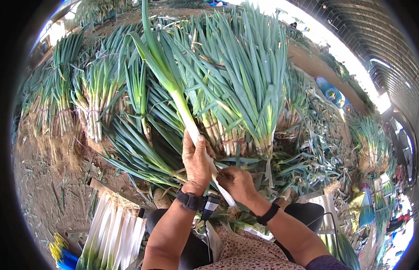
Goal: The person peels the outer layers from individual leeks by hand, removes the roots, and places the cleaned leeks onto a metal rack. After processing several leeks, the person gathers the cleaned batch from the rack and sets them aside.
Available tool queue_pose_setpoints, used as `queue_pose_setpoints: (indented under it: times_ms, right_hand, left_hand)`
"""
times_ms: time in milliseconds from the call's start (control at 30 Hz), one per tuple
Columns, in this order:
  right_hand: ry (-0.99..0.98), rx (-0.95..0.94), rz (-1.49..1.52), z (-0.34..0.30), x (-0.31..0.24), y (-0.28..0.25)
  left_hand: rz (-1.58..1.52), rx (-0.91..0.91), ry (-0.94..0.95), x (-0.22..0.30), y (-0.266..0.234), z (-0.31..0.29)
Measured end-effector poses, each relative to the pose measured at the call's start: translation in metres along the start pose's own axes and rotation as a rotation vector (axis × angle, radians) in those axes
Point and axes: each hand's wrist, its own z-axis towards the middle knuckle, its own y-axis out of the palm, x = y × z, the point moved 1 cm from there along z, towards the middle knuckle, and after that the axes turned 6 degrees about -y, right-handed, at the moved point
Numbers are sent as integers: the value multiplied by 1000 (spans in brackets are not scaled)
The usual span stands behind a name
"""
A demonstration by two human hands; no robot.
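Observation:
My left hand (196,163) is closed around the white stalk of a long leek (173,87), which rises upright with its green leaves fanning toward the top of the view. My right hand (235,182) pinches the lower white end of the same leek just below the left hand, fingers gripped on its outer skin. A dark watch sits on my left wrist and a black band on my right.
Tied bundles of leeks (250,90) stand in rows behind the hands, more at the left (90,96). Cleaned white leeks (112,229) lie stacked at lower left. Trimmed leaves litter the soil at right (317,148). Blue and yellow ties (61,254) lie at bottom left.

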Motion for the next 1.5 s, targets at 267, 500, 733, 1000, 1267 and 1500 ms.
queue_pose_setpoints:
  times_ms: [267, 500, 733, 1000, 1267, 1500]
  right_hand:
    - [70, -41, 47, 5, 19, 3]
    - [294, -185, 140, 14, 13, -3]
    - [507, -206, 526, 9, 25, 2]
    - [600, -158, 742, 7, 27, 5]
    - [519, -169, 632, 8, 28, 5]
    - [485, -161, 665, 3, 38, 10]
  left_hand:
    - [35, -19, 5, -6, -2, 3]
    - [-12, -2, -57, -6, 1, 0]
    - [51, -101, -29, -10, -1, 2]
    - [38, -104, -29, -9, -2, 2]
    - [61, -124, -7, -9, 0, 2]
    - [17, -119, -41, -10, -2, 0]
